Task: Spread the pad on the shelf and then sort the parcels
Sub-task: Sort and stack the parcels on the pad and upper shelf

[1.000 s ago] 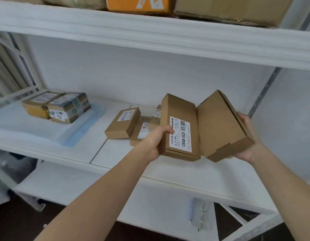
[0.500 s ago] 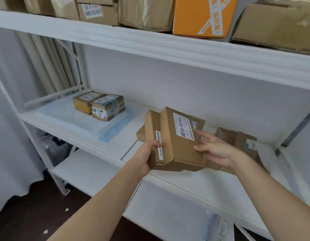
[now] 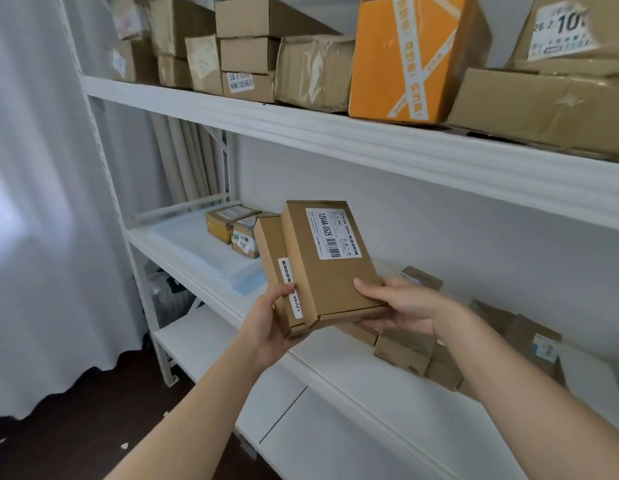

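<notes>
Both hands were clamped on the pair of flat parcels I was carrying. Left hand (image 3: 266, 327) cupped the near bottom corner of the under parcel (image 3: 271, 258), thumb across its side label; right hand (image 3: 398, 306) supported the upper parcel (image 3: 325, 261) from beneath, thumb laid on its face. I held them stacked and tilted so the printed labels faced me, and so the two would travel as one.

The pad (image 3: 211, 258), pale with a blue edge, already lay spread on the left part of the middle shelf (image 3: 336, 362), two taped parcels (image 3: 232, 226) standing on it at the far end; I judged that to be where my pair belonged. Unsorted parcels (image 3: 415, 348) sat in a loose heap on the shelf to the right, behind my right hand.

Half a second earlier the stack was lower and more upright, my right fingers on its face; by this moment I had raised it and swung left toward the pad.
</notes>
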`<control>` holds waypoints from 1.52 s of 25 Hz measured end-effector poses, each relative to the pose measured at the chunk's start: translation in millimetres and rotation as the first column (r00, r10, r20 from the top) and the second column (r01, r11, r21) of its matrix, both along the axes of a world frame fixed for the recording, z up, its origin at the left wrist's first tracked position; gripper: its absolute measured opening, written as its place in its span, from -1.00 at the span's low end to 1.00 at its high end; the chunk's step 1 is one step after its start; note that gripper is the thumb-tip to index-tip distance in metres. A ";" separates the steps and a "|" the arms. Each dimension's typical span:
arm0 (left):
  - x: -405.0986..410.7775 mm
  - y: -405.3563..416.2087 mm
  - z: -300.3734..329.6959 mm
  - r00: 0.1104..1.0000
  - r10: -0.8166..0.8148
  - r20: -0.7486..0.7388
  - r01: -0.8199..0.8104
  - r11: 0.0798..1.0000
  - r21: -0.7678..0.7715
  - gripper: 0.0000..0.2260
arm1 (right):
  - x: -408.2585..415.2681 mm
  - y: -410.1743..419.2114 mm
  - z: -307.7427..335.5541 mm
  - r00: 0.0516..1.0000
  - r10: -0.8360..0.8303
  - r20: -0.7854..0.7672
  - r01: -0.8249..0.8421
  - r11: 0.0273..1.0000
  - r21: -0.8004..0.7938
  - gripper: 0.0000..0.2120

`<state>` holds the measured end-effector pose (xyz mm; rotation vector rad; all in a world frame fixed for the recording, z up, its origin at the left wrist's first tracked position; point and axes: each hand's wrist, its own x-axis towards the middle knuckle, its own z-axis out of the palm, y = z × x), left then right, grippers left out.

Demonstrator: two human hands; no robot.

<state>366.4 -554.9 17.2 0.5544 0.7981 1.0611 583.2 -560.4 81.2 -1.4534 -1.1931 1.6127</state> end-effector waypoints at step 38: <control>-133.7 -33.4 238.5 0.989 0.143 -0.041 -0.068 0.677 0.733 -0.32 | -145.3 -75.6 248.6 0.932 -0.110 0.346 -0.178 0.692 0.700 -0.60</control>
